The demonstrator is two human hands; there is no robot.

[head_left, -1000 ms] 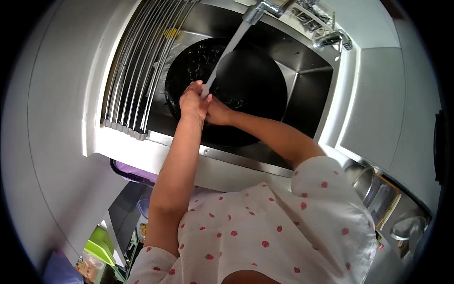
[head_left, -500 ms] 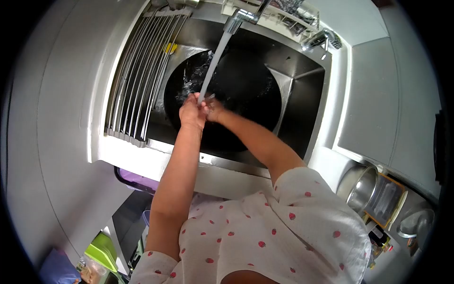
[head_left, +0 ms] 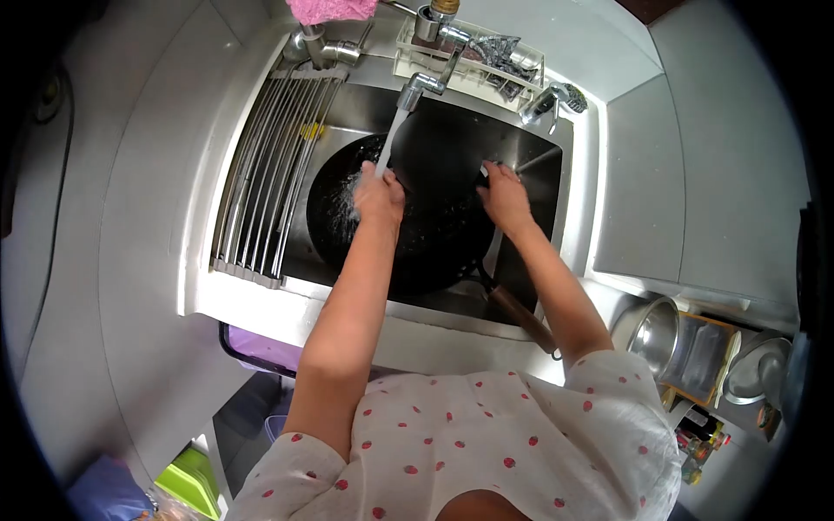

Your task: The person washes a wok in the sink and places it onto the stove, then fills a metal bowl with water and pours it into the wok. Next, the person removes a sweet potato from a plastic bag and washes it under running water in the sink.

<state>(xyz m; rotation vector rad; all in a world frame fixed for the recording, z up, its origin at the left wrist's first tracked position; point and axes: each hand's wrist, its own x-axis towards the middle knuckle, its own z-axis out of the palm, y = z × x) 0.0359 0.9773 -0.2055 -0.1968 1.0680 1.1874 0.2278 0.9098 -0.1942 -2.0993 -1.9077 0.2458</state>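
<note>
Wok [head_left: 417, 252] lies below left fingers [head_left: 368, 171]; right fingers [head_left: 497, 171] at its rim.

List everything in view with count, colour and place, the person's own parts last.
Pan: one, black, in sink
Handle: one, brown, pan's lower right
Sink: one, steel, centre
Running tap: one, chrome, above pan
Other chrome fittings: at least two, behind sink
Slatted rack: one, steel, across sink's left
Small item: one, yellow, by rack, unidentified
Caddy: one, white, behind sink
Cloth: one, pink, top edge
Bowl: one, silver, lower right
Tub: one, purple, below counter, left
Shirt: one, white with red print, bottom
Left hand: one, bare, fingers at water stream
Right hand: one, bare, fingers near pan's right edge
</note>
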